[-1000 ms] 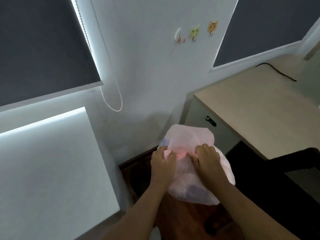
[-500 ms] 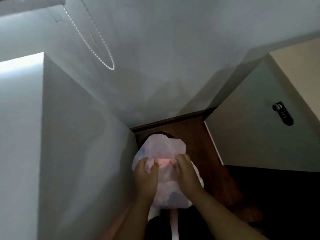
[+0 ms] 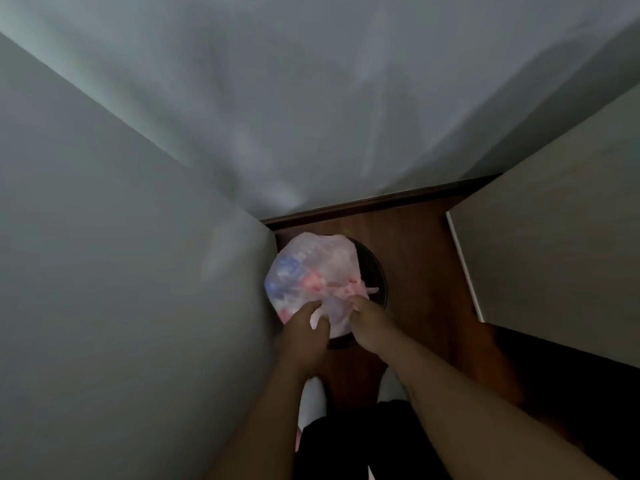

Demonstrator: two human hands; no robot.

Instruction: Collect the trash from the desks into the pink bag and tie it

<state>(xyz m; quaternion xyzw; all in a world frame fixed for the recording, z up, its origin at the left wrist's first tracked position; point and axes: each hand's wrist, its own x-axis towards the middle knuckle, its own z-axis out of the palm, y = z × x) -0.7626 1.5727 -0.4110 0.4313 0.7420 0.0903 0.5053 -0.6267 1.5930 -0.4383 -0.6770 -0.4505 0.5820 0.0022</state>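
The pink bag (image 3: 311, 271) is full and translucent, with blue and red shapes showing through it. It sits low on the floor over a dark round bin (image 3: 375, 271), in a narrow gap. My left hand (image 3: 306, 330) pinches the bag's near edge. My right hand (image 3: 372, 322) grips the bag's bunched top beside it. Both hands touch the bag at its near side.
A pale cabinet side (image 3: 138, 271) rises on the left, touching the bag. A desk cabinet (image 3: 554, 254) stands on the right. The wall (image 3: 311, 98) closes the back. Brown wooden floor (image 3: 422, 271) lies between. My feet in white socks (image 3: 311, 400) stand just behind the bin.
The bag has gone down from chest height into the gap and now rests over the dark bin. My view has tilted down. Both hands stay on the bag.
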